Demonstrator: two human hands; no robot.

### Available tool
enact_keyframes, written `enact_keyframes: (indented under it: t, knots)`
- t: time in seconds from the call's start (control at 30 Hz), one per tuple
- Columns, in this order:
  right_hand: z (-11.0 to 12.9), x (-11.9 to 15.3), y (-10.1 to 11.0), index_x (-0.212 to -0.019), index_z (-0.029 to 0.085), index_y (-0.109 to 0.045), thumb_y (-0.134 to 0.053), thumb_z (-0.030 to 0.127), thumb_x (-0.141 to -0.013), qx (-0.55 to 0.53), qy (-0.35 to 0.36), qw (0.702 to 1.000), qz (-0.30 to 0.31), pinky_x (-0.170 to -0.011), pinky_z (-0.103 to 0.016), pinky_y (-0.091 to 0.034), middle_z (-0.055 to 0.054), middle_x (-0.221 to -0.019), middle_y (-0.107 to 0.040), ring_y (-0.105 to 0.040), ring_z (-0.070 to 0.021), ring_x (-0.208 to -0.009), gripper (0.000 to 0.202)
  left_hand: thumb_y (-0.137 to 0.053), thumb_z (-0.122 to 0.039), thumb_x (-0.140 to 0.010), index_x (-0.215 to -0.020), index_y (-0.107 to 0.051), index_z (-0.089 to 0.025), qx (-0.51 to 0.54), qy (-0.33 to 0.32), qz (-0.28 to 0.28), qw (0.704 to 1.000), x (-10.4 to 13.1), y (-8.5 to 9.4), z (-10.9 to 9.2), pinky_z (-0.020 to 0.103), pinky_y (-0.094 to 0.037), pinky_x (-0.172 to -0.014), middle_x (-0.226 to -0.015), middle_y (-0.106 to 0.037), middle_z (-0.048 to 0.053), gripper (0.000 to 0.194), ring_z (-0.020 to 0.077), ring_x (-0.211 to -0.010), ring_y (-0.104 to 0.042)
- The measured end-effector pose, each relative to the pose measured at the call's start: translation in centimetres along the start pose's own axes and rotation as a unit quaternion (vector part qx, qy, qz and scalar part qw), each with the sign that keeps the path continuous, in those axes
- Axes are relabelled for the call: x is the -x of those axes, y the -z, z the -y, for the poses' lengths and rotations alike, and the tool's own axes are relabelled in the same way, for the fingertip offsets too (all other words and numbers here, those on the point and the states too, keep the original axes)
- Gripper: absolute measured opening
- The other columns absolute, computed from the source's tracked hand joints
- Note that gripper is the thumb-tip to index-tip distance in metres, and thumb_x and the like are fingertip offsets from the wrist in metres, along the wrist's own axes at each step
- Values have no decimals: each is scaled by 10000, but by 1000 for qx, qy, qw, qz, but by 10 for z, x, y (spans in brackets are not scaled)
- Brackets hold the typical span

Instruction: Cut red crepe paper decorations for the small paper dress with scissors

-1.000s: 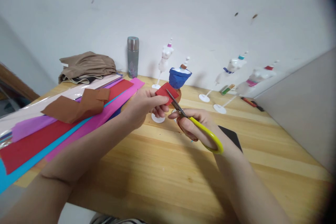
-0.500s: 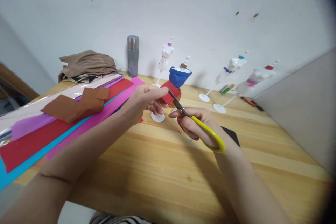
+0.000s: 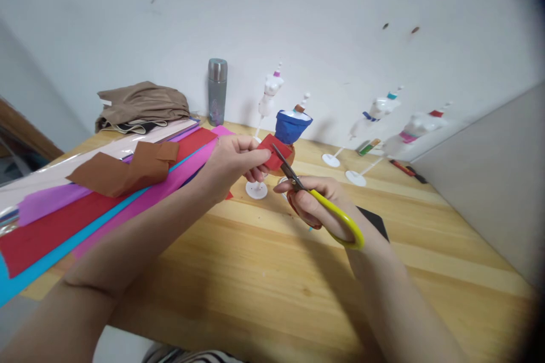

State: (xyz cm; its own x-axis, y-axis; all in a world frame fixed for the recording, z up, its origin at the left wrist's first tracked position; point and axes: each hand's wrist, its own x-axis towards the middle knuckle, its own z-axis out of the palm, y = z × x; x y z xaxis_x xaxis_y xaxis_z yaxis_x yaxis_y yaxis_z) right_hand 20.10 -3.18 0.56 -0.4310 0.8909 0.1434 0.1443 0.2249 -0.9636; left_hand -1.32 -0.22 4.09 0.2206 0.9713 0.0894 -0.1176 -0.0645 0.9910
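Observation:
My left hand (image 3: 244,161) pinches a small piece of red paper (image 3: 279,156) between thumb and fingers. Wrapped around the yellow-handled scissors (image 3: 338,215), my right hand (image 3: 317,198) holds the dark blades pointing up and left, with their tips over the red paper. Just behind the paper stands a mini dress form (image 3: 293,125) with a blue wrap on its chest and a brown band at its neck. Its lower part is partly hidden by the paper and my hands. Whether the paper lies between the blades I cannot tell.
Left on the wooden table (image 3: 255,272) lie long coloured sheets (image 3: 106,204) with a brown piece (image 3: 123,173) on top. Behind them are a folded brown cloth (image 3: 142,105) and a grey thermos (image 3: 217,93). Other dress forms (image 3: 381,108) stand along the wall; a black flat object (image 3: 372,221) lies right.
My left thumb has drawn back a little to the left, so more of the red paper shows. The scissors stay nearly in place. The view has shifted slightly.

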Motion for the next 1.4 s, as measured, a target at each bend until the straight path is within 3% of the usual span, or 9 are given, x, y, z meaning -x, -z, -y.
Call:
enact_keyframes:
  t: [0.77, 0.93, 1.1, 1.4]
  knots:
    - [-7, 1, 5, -1052, 147, -762, -671, 758, -870, 1, -20, 1000, 14, -401, -234, -226, 93, -489, -373, -284, -75, -402, 644, -674, -169, -718, -575, -677, -124, -16, 46, 46, 998, 0, 0, -3, 167, -462, -470, -549, -673, 23, 151, 74, -456, -598]
    - [-4, 1, 4, -1016, 160, -780, -698, 739, -863, -2, -12, 1000, 16, -414, -242, -227, 85, -500, -382, -294, -76, -416, 604, -709, -236, -739, -615, -687, -124, -3, 42, 44, 998, 0, 2, -6, 167, -466, -487, -564, -677, 25, 169, 80, -485, -609]
    - [-3, 1, 3, -977, 164, -786, -717, 690, -881, -5, 11, 1000, 9, -412, -247, -235, 79, -506, -405, -315, -75, -413, 539, -711, -190, -740, -580, -665, -126, -13, 26, 26, 999, 0, 1, -5, 167, -470, -488, -546, -670, 17, 178, 74, -471, -597]
    - [-4, 1, 3, -991, 166, -762, -696, 707, -882, -6, -1, 1000, 21, -410, -240, -219, 89, -503, -388, -287, -76, -402, 556, -729, -228, -749, -630, -701, -121, -4, 39, 55, 998, 0, 2, -3, 169, -478, -498, -557, -681, 23, 163, 82, -484, -619]
